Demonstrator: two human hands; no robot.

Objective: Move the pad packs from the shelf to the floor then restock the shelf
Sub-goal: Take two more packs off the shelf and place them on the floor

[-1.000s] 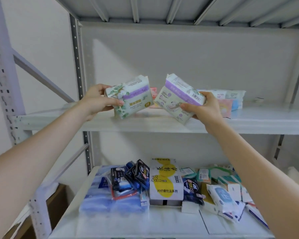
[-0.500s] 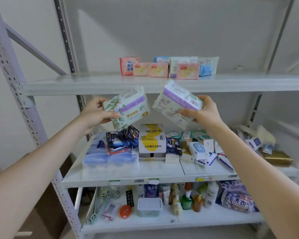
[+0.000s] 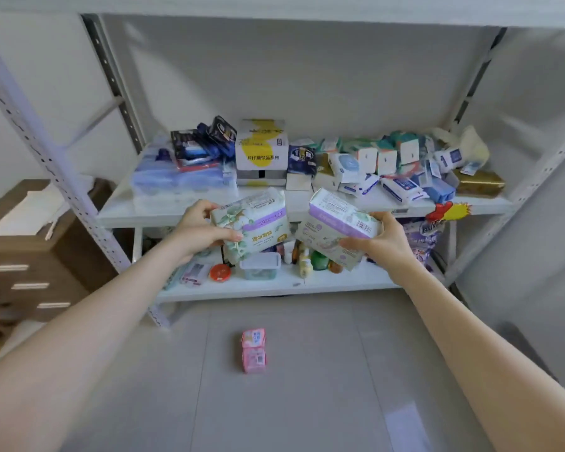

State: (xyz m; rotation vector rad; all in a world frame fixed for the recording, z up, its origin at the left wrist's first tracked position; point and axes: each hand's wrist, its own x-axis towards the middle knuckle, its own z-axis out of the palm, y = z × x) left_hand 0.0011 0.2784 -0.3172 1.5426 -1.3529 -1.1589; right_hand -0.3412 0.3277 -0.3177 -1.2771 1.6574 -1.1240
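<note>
Yellow-and-white box [image 3: 261, 148] at twelve o'clock; blue packs [image 3: 177, 181] at its nine, gold box [image 3: 478, 184] well off at its three. Lower, a clear tub [image 3: 261, 265], orange lid [image 3: 220, 273] at its nine, bottles [image 3: 304, 262] at its three. Brown cabinet [image 3: 30, 252] at nine o'clock.

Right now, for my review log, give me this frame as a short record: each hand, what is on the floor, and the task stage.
left hand: grips green-leaf pad pack
right hand: grips purple-banded pad pack
held packs: both in the air, in front of the shelf unit
floor: pink pad pack lies there; one or two, unclear
stage: held packs not yet set down
</note>
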